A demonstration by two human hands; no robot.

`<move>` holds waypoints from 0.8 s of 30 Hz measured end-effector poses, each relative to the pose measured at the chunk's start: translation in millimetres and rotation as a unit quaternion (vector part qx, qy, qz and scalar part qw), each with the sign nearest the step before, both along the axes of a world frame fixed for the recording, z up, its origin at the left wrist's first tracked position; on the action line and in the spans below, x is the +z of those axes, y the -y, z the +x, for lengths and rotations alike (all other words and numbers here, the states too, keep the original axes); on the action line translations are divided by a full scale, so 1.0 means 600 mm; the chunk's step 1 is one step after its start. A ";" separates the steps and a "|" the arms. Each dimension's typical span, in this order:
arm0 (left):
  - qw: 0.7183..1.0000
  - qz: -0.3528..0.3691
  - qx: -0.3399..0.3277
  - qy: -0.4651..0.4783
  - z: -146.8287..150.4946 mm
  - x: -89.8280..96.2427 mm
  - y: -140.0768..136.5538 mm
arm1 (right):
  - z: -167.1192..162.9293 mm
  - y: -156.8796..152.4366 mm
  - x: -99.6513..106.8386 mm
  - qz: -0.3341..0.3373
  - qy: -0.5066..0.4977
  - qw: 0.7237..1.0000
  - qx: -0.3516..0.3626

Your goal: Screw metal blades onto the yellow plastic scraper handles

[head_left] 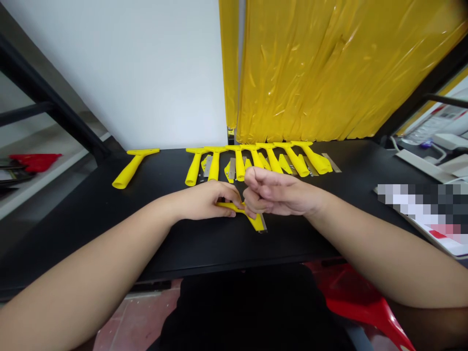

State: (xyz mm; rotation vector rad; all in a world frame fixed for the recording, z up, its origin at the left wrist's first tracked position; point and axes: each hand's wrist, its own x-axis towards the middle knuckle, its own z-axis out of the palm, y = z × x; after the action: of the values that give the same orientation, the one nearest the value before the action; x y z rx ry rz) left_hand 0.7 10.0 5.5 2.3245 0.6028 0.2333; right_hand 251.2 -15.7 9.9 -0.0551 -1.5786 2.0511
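Note:
My left hand [219, 200] is closed on a yellow scraper [258, 222] just above the black tabletop, with a strip of metal blade showing along its right end. Over that end, my right hand [280, 194] is curled with its fingers pressed together; whatever it may hold is hidden by the fingers. Beyond both hands lies a row of yellow scraper handles [268, 157]. Among them are small yellow plates [229, 171], metal blades [208, 166] and tiny metal bits that look like screws. A single yellow handle [133, 168] lies apart on the left.
A white panel [153, 73] and a yellow plastic-wrapped surface [329, 68] rise behind the black table [146, 239]. Black frame posts [62, 97] flank it. On the right is a partly blurred-out board [431, 219]. A red object [360, 297] sits below the table edge.

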 end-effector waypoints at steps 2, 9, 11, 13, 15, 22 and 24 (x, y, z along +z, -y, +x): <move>1.000 -0.002 0.003 0.004 0.001 -0.001 0.000 | 0.002 -0.005 -0.002 0.003 0.003 1.000 -0.004; 1.000 0.004 -0.009 -0.001 0.001 0.001 -0.001 | 0.002 -0.019 -0.008 0.021 0.008 0.999 0.028; 1.000 0.000 -0.005 0.000 0.002 0.005 0.002 | 0.001 -0.011 -0.007 0.014 0.011 0.999 0.049; 1.000 -0.004 -0.006 0.001 0.004 0.009 0.004 | 0.004 -0.006 -0.004 0.012 0.017 0.998 0.055; 1.000 -0.006 -0.006 0.001 0.005 0.010 0.005 | 0.008 -0.007 -0.001 0.019 0.019 0.999 0.047; 1.000 -0.007 0.001 0.019 0.003 0.006 0.006 | 0.000 -0.010 -0.005 -0.002 0.005 0.999 0.036; 1.000 -0.008 -0.003 0.020 0.002 0.006 0.006 | -0.003 -0.007 -0.007 -0.019 0.009 0.999 0.032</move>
State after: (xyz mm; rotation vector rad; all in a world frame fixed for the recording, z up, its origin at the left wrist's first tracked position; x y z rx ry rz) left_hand 1.8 6.4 9.2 2.3001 0.5764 0.2721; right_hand 249.5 -11.8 5.9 -0.0378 -1.5704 2.1368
